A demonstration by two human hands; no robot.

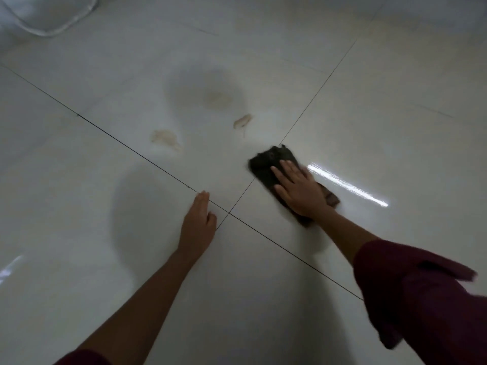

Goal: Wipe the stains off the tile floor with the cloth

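Observation:
A dark cloth lies flat on the glossy white tile floor, right of where the grout lines cross. My right hand presses on it, palm down with fingers spread, covering its near half. My left hand rests flat on the floor beside the grout crossing, holding nothing. Three tan stains sit on the far tile: a small one just beyond the cloth, another stain to the left, and a faint wider stain further back.
Dark grout lines divide the floor into large tiles. A white curved object stands at the far left corner. A bright light reflection streaks the tile right of the cloth.

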